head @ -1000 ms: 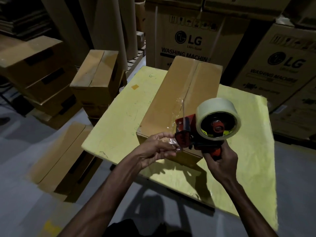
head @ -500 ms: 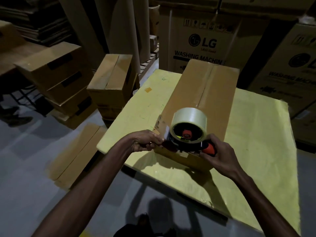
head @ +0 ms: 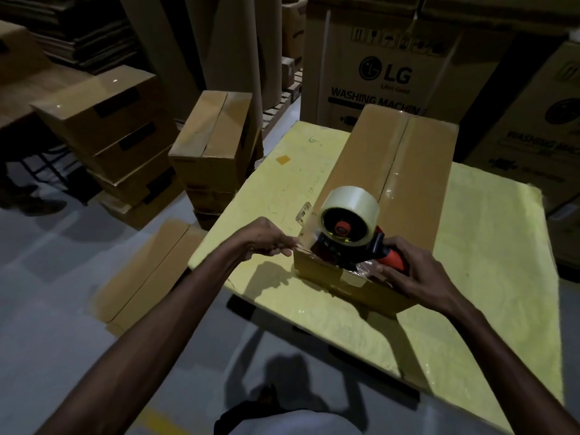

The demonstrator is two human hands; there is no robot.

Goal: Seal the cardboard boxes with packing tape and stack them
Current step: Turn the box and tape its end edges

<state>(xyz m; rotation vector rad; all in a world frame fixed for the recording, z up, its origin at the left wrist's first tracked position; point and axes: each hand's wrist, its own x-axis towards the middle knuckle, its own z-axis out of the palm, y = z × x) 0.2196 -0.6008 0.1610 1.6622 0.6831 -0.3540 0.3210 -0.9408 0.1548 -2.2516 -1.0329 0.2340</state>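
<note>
Dispenser (head: 345, 233) on box (head: 376, 164) near end: right grip (head: 417, 273) curled round handle (head: 390, 258), left grip (head: 266, 238) pinching tape end (head: 298, 245) at box corner; advise anchoring it flat, then drawing dispenser straight.

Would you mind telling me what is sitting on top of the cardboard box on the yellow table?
A tape dispenser rests on its near end, its handle gripped by the right hand; glossy tape runs along the centre seam. The closed flaps hide the contents.

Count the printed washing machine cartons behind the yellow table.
2. The centre carton stands directly behind the yellow table; the right carton is cut off by the frame edge. Others may be hidden in the dark.
</note>
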